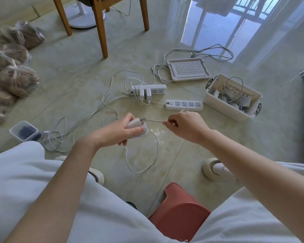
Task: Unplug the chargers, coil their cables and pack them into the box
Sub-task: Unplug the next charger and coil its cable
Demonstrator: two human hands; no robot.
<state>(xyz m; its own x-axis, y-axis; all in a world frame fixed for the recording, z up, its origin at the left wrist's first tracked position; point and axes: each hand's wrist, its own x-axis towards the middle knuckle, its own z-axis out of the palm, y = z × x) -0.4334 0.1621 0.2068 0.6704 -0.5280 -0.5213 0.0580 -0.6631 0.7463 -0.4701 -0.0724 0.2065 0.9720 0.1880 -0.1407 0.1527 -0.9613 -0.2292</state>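
I had the left hand point(130, 130) curled round a white block charger point(136, 124) and the right hand point(186, 126) pinching its thin white cable point(154, 121), drawn straight between them above the floor, well apart from the open white plastic box point(232, 111). To coil well, I judged, the right should lay short, even loops under light tension so the slack below wouldn't snag. The glossy pale-green tiled floor point(77, 67) bore two white power strips, the farther strip point(157, 91) holding two chargers point(145, 94), near wooden chair legs point(100, 27).
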